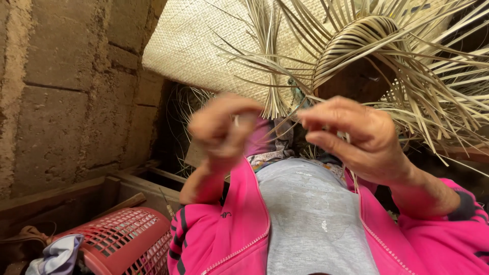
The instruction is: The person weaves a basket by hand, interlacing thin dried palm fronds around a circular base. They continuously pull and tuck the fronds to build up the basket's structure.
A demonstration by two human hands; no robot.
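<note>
You have two hands up in front of you: your left hand [224,130], which is blurred, and your right hand [354,137]. There is one woven mat [204,46] above them and one half-woven hat [356,38], with loose straw strips fanning out from it, too many to count. At the lower left you have one red plastic basket [125,239] and one pale cloth [56,257] beside it.
</note>
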